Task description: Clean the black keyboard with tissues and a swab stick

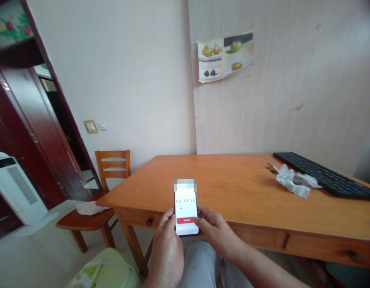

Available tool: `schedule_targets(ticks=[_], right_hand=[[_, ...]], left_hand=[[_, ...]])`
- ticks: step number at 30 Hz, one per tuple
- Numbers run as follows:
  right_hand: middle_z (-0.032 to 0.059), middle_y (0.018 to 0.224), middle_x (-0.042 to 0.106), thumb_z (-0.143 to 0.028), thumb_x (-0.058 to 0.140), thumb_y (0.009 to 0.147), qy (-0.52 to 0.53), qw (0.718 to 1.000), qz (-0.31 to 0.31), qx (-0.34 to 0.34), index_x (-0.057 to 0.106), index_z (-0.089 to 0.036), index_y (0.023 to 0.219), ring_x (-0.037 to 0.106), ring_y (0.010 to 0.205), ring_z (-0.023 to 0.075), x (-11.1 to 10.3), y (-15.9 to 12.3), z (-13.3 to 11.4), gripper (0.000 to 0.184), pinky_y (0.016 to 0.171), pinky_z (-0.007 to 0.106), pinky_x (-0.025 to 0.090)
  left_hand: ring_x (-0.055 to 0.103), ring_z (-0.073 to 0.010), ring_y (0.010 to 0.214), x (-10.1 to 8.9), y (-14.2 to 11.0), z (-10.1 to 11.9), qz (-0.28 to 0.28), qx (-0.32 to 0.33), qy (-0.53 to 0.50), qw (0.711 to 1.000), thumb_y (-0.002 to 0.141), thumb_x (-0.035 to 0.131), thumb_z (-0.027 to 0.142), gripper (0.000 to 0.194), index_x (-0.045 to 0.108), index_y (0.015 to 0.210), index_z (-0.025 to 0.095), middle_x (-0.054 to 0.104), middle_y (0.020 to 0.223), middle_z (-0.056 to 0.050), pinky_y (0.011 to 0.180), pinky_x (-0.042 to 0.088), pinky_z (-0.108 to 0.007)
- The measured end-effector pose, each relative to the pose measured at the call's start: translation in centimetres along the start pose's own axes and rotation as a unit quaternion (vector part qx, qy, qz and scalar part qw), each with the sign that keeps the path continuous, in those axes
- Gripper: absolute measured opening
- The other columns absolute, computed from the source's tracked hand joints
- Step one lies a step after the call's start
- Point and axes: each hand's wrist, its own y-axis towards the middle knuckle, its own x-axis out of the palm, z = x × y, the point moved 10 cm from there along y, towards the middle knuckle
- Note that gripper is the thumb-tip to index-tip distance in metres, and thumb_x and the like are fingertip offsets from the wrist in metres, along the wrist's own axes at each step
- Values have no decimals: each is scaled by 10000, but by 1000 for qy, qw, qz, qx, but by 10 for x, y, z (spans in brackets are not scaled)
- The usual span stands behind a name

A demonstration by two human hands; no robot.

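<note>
A smartphone (186,211) is held upright in front of the table edge, its screen lit with a timer reading and a red button. My left hand (167,248) grips its left side, thumb lying on the lower screen. My right hand (216,232) holds the right side, thumb at the phone's edge. Both hands are closed round the phone, just before the front edge of the wooden table (239,192).
A black keyboard (325,174) and a crumpled white cloth (294,181) lie at the table's right. A wooden chair (97,200) with a white cloth on its seat stands left. A white appliance (13,186) sits by the dark door. A green object (107,270) is below left.
</note>
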Motion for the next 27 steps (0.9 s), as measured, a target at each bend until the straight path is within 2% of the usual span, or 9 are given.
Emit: schedule_targets(ticks=[4, 10, 18, 22, 27], right_hand=[[66, 1040, 725, -332, 629, 849, -5, 1000, 2, 10, 676, -192, 1136, 676, 895, 230, 1, 1, 1, 322, 810, 366, 529], [69, 1029, 725, -287, 605, 857, -3, 1000, -16, -17, 685, -183, 1122, 666, 911, 233, 3, 5, 3, 296, 843, 383, 517], [51, 941, 706, -353, 563, 881, -30, 999, -14, 13, 679, -169, 1105, 631, 783, 195, 0, 8, 15, 313, 719, 317, 498], [36, 873, 677, -352, 542, 891, -57, 998, -32, 22, 679, -158, 1041, 583, 734, 167, 5, 10, 16, 281, 656, 276, 455], [17, 821, 642, -297, 500, 890, -97, 994, -54, 26, 675, -174, 1017, 553, 707, 156, 14, 12, 14, 248, 625, 262, 427]], left_hand=[[666, -257, 1053, -1, 1, 0, -2, 4, 4, 1000, 750, 714, 310, 347, 659, 1069, 185, 724, 1083, -87, 917, 504, -382], [667, -254, 1036, -3, 2, 0, -5, 11, 14, 1000, 739, 720, 323, 369, 673, 1075, 180, 724, 1080, -84, 909, 501, -377], [634, -273, 1124, -7, -2, 0, -34, 46, 99, 993, 802, 715, 369, 489, 619, 1251, 200, 688, 1217, -103, 937, 481, -380], [627, -282, 1149, -9, -2, 2, -39, 68, 154, 985, 768, 761, 346, 616, 544, 1327, 209, 660, 1271, -119, 963, 475, -387], [673, -275, 1027, -15, -4, 8, -25, 86, 192, 977, 660, 834, 293, 744, 525, 1332, 205, 676, 1220, -139, 885, 510, -377]])
